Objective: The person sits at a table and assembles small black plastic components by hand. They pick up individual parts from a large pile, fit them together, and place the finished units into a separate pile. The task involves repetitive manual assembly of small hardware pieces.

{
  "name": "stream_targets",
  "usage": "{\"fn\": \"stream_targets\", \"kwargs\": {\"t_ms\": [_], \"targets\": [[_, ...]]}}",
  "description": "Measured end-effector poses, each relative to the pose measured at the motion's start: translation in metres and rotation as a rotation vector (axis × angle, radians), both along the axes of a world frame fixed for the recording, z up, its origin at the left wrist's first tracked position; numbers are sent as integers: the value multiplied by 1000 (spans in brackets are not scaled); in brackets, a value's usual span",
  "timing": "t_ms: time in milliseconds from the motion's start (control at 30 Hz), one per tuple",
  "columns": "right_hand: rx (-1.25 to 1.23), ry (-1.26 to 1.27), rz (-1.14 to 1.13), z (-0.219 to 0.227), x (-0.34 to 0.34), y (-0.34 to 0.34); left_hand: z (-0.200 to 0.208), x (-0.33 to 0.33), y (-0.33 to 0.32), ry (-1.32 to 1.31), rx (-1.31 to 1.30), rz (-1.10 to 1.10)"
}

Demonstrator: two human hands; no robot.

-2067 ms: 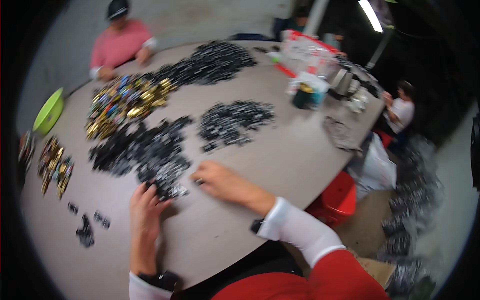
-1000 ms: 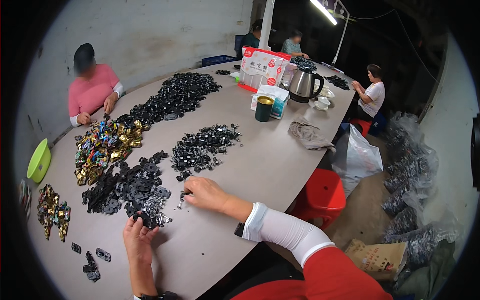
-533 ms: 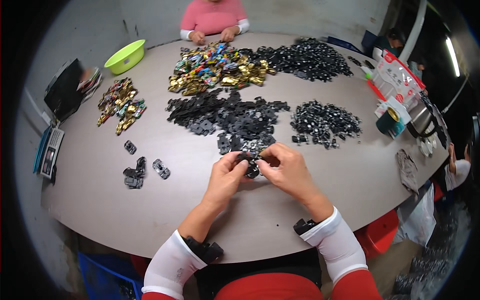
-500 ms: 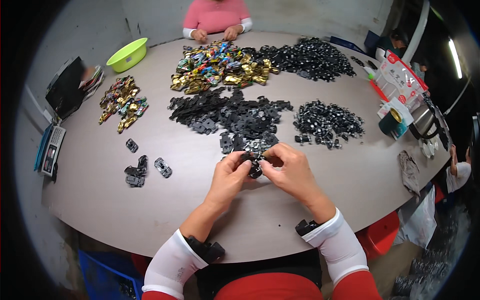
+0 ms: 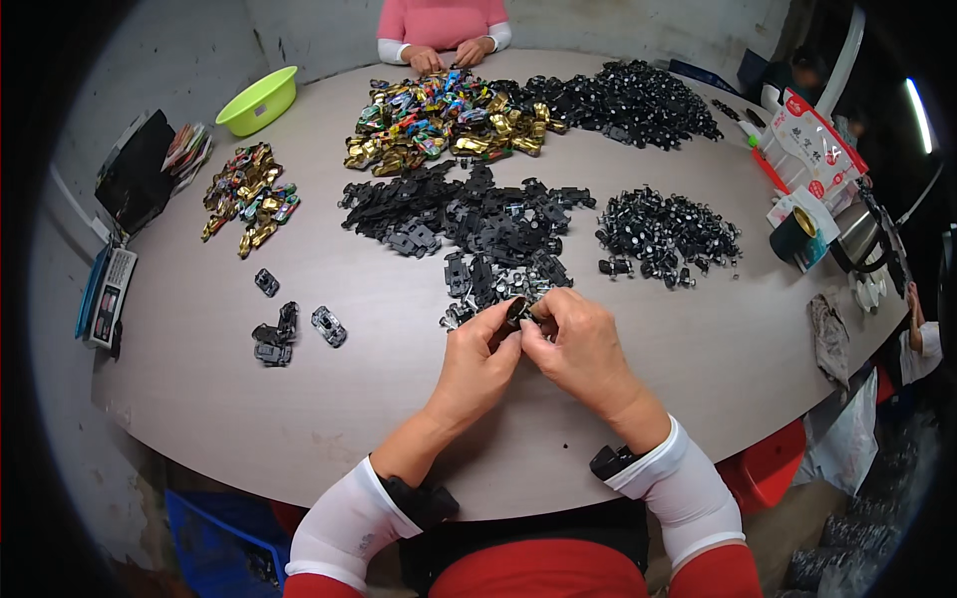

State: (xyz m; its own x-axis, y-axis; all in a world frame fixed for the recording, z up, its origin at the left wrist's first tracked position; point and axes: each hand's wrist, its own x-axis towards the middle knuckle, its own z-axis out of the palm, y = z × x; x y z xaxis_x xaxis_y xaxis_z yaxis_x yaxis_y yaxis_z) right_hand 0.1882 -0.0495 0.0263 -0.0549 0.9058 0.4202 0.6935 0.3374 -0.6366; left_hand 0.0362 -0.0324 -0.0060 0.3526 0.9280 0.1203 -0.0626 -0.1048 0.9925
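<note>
My left hand (image 5: 482,361) and my right hand (image 5: 574,342) meet over the near middle of the round grey table (image 5: 399,419). Together they pinch one small black toy-car part (image 5: 517,311) between the fingertips. Just beyond the hands spreads a wide pile of black toy-car chassis (image 5: 469,221). A smaller heap of black wheel pieces (image 5: 668,232) lies to the right of it. To my left, a few assembled small cars (image 5: 284,331) sit apart on the table.
Coloured and gold car bodies (image 5: 444,120) are heaped at the far side, with another person's hands (image 5: 446,55) by them. A second small coloured pile (image 5: 247,195), a green bowl (image 5: 259,100), a calculator (image 5: 105,297), a kettle (image 5: 865,234) and a cup (image 5: 796,234) ring the table.
The view swung from the right side of the table to straight ahead. My hands left the pile's edge and came together on one small black part.
</note>
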Motion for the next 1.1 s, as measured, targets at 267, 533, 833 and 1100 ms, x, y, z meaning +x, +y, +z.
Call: {"fn": "stream_targets", "kwargs": {"t_ms": [267, 533, 833, 1100], "targets": [[-16, 88, 82, 1, 1, -1, 12, -5, 6, -275, -397, -74], [119, 46, -136, -9, 68, 31, 7, -20, 17, -328, -295, 85], [-33, -345, -247, -31, 96, 48, 9, -17, 23, -354, -387, 87], [-13, -361, -250, -30, 89, 42, 17, -36, 26, -330, -370, 177]]}}
